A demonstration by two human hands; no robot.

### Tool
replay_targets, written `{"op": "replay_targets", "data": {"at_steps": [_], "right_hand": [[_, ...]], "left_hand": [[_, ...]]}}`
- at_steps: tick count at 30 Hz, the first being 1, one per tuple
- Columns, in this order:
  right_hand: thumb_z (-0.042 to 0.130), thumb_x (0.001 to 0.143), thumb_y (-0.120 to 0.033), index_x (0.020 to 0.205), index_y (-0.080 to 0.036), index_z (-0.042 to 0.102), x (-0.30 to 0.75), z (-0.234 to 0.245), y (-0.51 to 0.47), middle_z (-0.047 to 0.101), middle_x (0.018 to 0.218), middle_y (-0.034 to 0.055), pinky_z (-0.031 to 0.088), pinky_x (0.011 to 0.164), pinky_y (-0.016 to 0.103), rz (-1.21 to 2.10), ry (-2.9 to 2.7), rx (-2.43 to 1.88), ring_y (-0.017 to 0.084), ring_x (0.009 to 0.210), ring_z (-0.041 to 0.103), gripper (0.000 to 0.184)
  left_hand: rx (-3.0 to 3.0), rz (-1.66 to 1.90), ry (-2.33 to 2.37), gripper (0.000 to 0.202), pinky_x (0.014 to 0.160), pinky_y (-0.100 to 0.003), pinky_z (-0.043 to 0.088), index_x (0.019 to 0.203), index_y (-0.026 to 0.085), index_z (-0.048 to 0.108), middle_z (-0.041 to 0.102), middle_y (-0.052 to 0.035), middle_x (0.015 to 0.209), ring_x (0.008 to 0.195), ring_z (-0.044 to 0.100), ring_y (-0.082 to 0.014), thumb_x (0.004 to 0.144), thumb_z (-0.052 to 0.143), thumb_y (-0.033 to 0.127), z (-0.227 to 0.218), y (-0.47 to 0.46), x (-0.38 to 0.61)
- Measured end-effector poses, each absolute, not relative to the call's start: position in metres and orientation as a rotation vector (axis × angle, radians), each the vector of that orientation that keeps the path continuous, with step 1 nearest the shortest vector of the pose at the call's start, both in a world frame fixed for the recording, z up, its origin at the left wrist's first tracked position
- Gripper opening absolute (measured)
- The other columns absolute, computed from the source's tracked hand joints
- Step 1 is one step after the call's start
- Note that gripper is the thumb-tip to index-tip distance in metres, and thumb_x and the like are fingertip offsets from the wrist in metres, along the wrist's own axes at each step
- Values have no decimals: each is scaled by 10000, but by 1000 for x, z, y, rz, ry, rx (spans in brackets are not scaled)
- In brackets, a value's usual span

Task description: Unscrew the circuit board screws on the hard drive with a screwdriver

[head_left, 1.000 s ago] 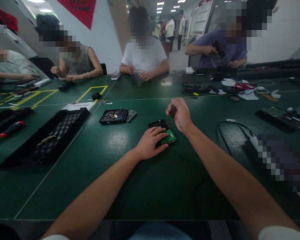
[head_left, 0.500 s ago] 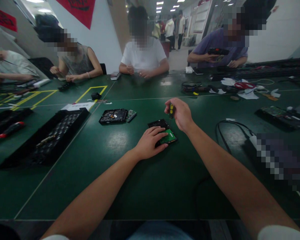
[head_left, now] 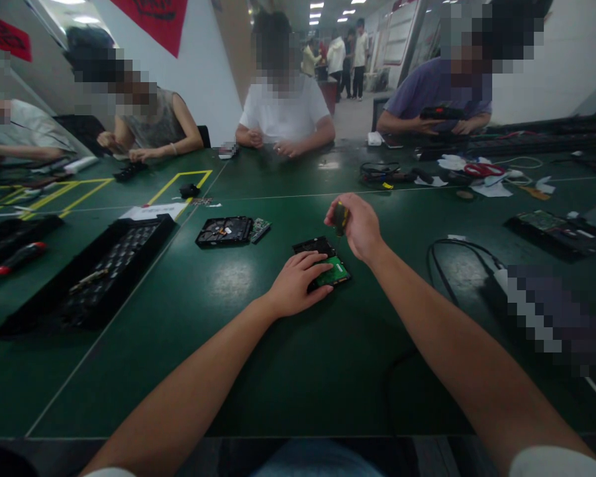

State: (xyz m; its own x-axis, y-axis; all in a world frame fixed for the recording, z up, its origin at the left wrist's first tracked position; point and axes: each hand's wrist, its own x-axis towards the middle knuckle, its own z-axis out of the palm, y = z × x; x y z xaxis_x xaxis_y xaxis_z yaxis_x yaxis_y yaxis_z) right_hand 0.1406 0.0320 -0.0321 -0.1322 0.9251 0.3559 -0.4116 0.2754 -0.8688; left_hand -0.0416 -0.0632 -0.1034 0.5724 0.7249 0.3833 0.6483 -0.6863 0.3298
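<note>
A hard drive [head_left: 336, 270] with a green circuit board and black casing lies on the dark green table. My left hand [head_left: 298, 281] rests on its left part, fingers spread flat across the top and the thumb along the near side, so it covers part of the board. Just above the drive's far right, my right hand [head_left: 356, 224] is closed around the yellow-and-black handle of a screwdriver [head_left: 341, 220]. The tool is upright over the drive; whether its tip sits in a screw cannot be made out.
Another opened drive [head_left: 224, 231] and a loose circuit board [head_left: 261, 230] lie left of my hands. A long black tray [head_left: 124, 278] and a red-black screwdriver [head_left: 20, 258] are farther left. Cables [head_left: 442, 265] and another drive [head_left: 551, 232] lie right. People sit opposite.
The screwdriver handle has turned in my right hand, showing less yellow. My left hand stays on the drive. Across the table, the person at right has lowered a dark red-marked object.
</note>
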Motion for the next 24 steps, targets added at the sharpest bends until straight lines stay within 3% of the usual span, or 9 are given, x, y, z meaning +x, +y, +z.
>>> {"op": "replay_targets", "data": {"at_steps": [7, 13, 18, 24], "right_hand": [[627, 933, -561, 806, -247, 579, 139, -33, 30, 548, 633, -43, 476, 599, 279, 1290, -1179, -563, 133, 577, 556, 342], [732, 874, -432, 886, -275, 510, 138, -35, 31, 571, 623, -82, 452, 580, 268, 1242, -1158, -586, 130, 557, 556, 272], [675, 909, -411, 819, -242, 598, 140, -32, 28, 656, 732, -20, 506, 647, 292, 1246, -1221, -530, 146, 642, 630, 206], [650, 924, -468, 805, -229, 686, 142, -33, 30, 617, 702, -16, 494, 655, 281, 1245, -1260, -577, 138, 648, 616, 269]], "left_hand": [[2644, 758, 1157, 528, 1197, -576, 421, 1465, 274, 593, 575, -96, 1549, 1453, 494, -343, 985, 660, 485, -103, -63, -42], [2657, 759, 1161, 524, 1196, -568, 424, 1456, 266, 600, 580, -93, 1545, 1448, 499, -339, 989, 652, 497, -104, -63, -41], [2663, 746, 1168, 526, 1189, -574, 430, 1460, 262, 597, 576, -96, 1550, 1449, 496, -344, 995, 642, 503, -103, -63, -41], [2656, 741, 1171, 534, 1201, -568, 419, 1466, 264, 591, 576, -88, 1552, 1455, 488, -338, 990, 648, 498, -105, -62, -42]]}}
